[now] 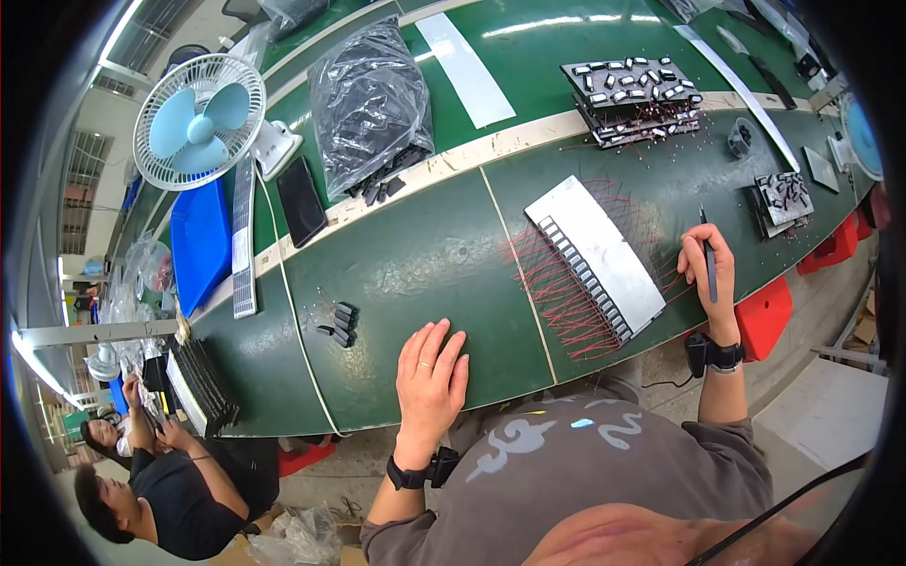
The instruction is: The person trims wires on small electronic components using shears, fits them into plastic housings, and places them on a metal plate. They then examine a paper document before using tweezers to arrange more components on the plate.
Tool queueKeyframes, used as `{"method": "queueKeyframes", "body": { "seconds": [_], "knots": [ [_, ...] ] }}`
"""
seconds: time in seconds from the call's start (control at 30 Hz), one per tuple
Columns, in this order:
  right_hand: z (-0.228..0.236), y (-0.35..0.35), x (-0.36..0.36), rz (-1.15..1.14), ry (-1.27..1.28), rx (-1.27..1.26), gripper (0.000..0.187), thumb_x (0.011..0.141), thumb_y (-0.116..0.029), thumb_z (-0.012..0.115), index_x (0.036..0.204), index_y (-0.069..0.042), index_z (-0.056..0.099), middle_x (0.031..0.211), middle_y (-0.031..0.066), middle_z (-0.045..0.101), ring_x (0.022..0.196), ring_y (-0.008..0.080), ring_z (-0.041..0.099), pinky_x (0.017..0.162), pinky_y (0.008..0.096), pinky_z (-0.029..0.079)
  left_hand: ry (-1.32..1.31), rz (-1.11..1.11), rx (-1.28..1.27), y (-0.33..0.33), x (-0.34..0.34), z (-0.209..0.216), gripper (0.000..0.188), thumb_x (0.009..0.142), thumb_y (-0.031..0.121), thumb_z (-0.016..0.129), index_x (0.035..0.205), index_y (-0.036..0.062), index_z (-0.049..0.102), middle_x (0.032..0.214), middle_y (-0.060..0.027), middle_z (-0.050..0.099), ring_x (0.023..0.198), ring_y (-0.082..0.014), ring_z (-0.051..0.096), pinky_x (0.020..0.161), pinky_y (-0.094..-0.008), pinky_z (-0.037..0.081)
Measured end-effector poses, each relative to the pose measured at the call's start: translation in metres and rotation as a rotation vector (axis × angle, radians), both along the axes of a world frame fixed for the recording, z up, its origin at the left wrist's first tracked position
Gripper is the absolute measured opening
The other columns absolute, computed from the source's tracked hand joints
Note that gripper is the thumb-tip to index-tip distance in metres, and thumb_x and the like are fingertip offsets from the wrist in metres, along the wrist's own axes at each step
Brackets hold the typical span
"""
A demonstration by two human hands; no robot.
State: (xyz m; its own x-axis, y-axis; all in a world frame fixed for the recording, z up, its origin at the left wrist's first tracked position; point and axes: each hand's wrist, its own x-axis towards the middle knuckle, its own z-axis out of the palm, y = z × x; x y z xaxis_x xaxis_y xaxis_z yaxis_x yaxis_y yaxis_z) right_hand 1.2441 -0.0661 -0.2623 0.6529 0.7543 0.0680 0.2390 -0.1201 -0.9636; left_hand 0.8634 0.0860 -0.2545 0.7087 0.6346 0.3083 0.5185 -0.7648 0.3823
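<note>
My left hand (431,377) rests palm down on the green tabletop (406,255), its fingers stretched out and holding nothing. A few small black blocks (345,324) lie beyond it to the left. In my right hand (710,267) is a pair of dark tweezers (703,222), one end pointing away from me. Left of that hand lies a white plate (604,247), set at a slant. Small black-and-white parts (583,281) line its left edge in a row, and thin red wires (557,307) fan out from both sides.
At the back stand a fan (199,127), a plastic bag of black pieces (373,104), a phone (301,201) and a blue tray (201,245). Boards with small parts (634,85) are stacked far right, another stack (783,200) nearer. A co-worker (179,500) sits at left.
</note>
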Motion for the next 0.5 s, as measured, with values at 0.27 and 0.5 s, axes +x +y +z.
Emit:
{"method": "queueKeyframes", "body": {
  "seconds": [0.27, 0.5],
  "knots": [
    [-0.005, -0.006, 0.007, -0.024, 0.048, 0.042, 0.027, 0.105, -0.03, 0.046, 0.103, -0.004, 0.056, 0.063, -0.0012, 0.053, 0.052, 0.0026, 0.042, 0.048, 0.0178, 0.032, -0.01, 0.021, 0.006, 0.001, 0.005, 0.004, 0.028, 0.082, 0.004, 0.068, 0.11, 0.0064, 0.067, 0.124, -0.0102, 0.062, 0.117, -0.0318, 0.056, 0.098, -0.0436, 0.046],
    [-0.004, -0.011, 0.01, -0.058, 0.163, 0.185, 0.042, 0.106, -0.042, 0.04, 0.114, -0.003, 0.056, 0.061, -0.0018, 0.048, 0.052, 0.0033, 0.04, 0.049, 0.0188, 0.033, -0.006, 0.022, -0.007, 0.0, 0.005, 0.001, 0.027, 0.082, 0.004, 0.068, 0.109, 0.0065, 0.068, 0.124, -0.0097, 0.062, 0.116, -0.0314, 0.057, 0.098, -0.0434, 0.045]
  ]
}}
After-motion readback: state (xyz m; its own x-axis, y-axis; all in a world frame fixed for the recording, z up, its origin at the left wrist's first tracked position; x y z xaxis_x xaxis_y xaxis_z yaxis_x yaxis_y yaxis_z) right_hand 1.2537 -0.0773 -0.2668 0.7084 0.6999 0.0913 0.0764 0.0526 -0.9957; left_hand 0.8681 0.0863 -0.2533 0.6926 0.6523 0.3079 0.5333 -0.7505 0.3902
